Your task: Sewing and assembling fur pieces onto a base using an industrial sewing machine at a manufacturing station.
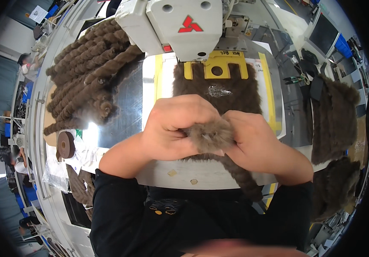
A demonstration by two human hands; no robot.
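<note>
Close to me, above the near part of the sewing machine table, my left hand [180,124] and my right hand [255,139] are both closed on a brown fur strip [211,136]. A tuft bulges between the two fists, and a tail of fur hangs below my right hand past the table edge. Just beyond my hands lies a flat brown fur panel [236,96]. A yellow notched plate [217,68] covers its far end, and a small shiny clear patch [218,91] sits on it. The fingertips are partly hidden by the fur.
The white sewing machine head [184,25] stands over the panel's far end. At the left lie several rolled fur strips [94,73], with a brown tape roll [66,144] nearer me. More fur pieces [334,120] hang at the right, near a dark monitor [323,34]. People work far left.
</note>
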